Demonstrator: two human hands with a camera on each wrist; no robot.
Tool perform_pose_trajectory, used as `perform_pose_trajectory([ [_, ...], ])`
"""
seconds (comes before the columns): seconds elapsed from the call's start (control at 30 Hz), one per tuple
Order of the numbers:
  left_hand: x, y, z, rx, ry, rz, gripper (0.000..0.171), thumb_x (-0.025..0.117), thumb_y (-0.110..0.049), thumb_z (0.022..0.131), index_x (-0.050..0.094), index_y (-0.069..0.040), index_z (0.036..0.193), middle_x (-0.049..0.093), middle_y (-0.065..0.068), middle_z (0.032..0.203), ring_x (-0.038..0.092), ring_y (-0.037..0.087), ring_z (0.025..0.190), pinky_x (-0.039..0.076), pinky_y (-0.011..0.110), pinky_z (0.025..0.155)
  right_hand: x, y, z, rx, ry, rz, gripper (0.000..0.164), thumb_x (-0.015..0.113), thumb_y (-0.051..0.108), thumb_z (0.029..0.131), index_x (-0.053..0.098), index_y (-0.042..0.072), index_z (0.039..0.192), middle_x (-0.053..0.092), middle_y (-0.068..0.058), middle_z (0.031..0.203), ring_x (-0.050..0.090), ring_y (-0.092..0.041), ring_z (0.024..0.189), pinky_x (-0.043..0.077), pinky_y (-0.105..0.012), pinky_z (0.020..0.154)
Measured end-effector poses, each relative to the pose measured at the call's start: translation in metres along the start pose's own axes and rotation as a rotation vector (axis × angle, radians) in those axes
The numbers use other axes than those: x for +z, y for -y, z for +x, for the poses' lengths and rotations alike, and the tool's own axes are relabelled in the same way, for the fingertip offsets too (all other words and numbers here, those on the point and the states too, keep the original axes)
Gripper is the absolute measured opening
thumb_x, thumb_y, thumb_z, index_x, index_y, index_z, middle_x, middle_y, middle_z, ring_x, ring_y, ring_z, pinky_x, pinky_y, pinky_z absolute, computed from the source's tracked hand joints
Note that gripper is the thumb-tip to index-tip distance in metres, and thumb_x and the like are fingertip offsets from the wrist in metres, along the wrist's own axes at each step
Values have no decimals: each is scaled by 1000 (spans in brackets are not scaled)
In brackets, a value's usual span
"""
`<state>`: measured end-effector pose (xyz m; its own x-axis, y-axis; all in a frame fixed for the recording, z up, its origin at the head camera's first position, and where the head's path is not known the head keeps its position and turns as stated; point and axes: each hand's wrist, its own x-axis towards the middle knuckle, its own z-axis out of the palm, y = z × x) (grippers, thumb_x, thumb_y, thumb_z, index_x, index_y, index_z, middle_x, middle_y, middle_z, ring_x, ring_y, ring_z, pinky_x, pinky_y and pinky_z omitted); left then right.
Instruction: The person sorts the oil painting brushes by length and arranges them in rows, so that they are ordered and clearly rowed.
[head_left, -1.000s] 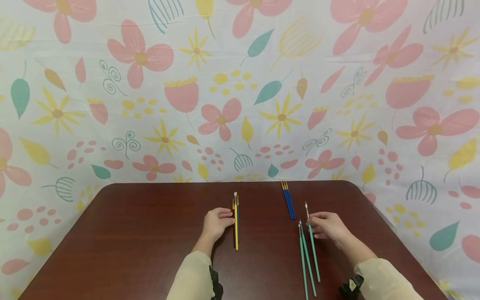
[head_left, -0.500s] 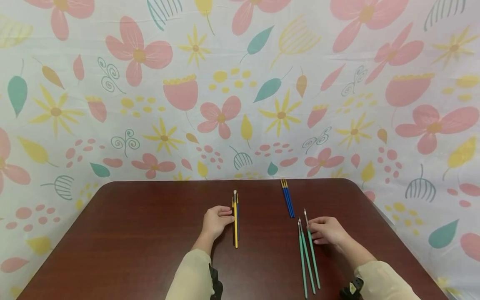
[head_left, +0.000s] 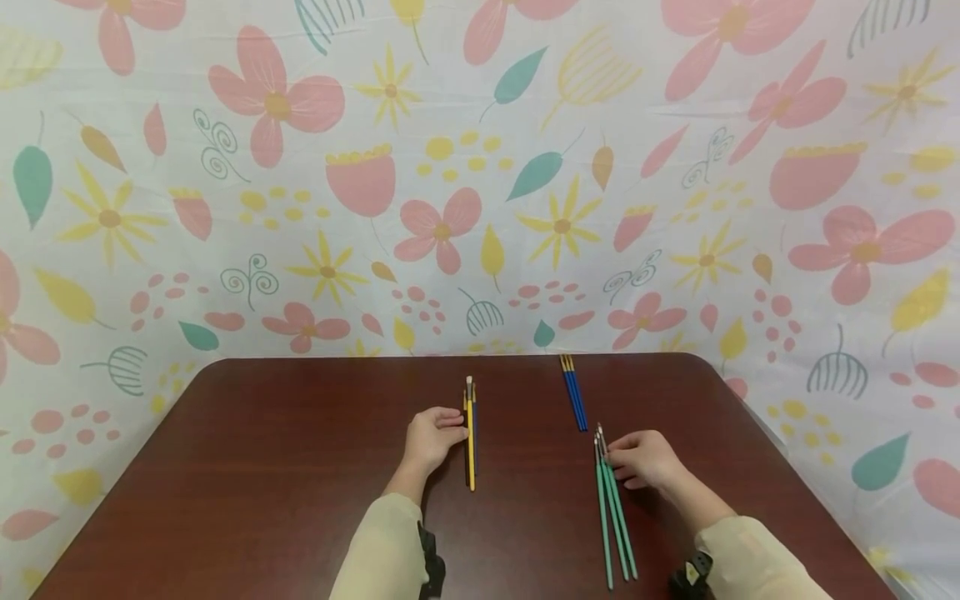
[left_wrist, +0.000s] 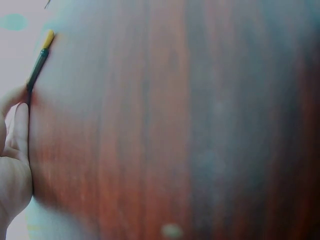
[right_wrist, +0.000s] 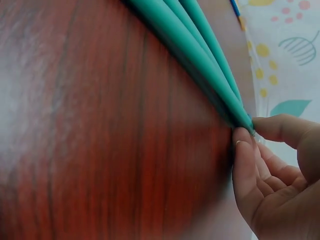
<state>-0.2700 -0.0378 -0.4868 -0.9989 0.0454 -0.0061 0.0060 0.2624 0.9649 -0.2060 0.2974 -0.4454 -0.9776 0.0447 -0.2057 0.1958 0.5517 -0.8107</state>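
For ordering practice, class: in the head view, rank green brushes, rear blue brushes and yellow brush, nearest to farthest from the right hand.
1. Green brushes: touching the right hand.
2. Rear blue brushes: beyond it.
3. Yellow brush: by the left hand.

My sleeves (head_left: 382,537): cream
Left brushes (head_left: 472,454): yellow, blue, dark
Near right brushes (head_left: 614,521): teal-green
Far right brushes (head_left: 575,404): blue
Table (head_left: 262,467): red-brown wood grain
Backdrop (head_left: 465,117): white, pink-and-yellow flowers
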Motion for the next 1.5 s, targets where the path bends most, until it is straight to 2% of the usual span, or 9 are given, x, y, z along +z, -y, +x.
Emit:
perform_pose_trajectory([
  [0.33, 0, -1, 1, -3, 8, -3, 33, 73, -7, 82, 64, 0, 113, 69, 14, 109, 68, 25, 98, 57, 34, 81, 6, 6, 0, 3, -2, -47, 30, 69, 8, 83, 64, -11, 106, 69, -14, 82, 67, -21, 69, 58, -37, 58],
  [0.63, -2, -3, -1, -14, 5, -4, 33, 72, -8, 82, 64, 0, 114, 69, 14, 110, 67, 25, 99, 57, 35, 81, 11, 7, -1, 2, 13, -46, 35, 72, 10, 80, 63, -10, 108, 68, -14, 85, 66, -21, 70, 57, -38, 59],
  [1.1, -2, -2, 0, -16, 9, -7, 34, 73, -9, 82, 64, -1, 114, 69, 13, 111, 67, 25, 100, 57, 34, 82, 6, 8, 0, 11, 2, -35, 33, 66, 12, 87, 62, -10, 111, 69, -16, 92, 68, -22, 74, 58, -39, 62],
  [1.5, -1, 0, 1, -7, 4, 2, 33, 73, -8, 82, 65, 0, 113, 70, 13, 109, 68, 24, 98, 57, 34, 81, 4, 12, 11, 7, -59, 61, 33, 56, 17, 92, 63, -8, 112, 69, -22, 100, 70, -23, 80, 59, -39, 67],
])
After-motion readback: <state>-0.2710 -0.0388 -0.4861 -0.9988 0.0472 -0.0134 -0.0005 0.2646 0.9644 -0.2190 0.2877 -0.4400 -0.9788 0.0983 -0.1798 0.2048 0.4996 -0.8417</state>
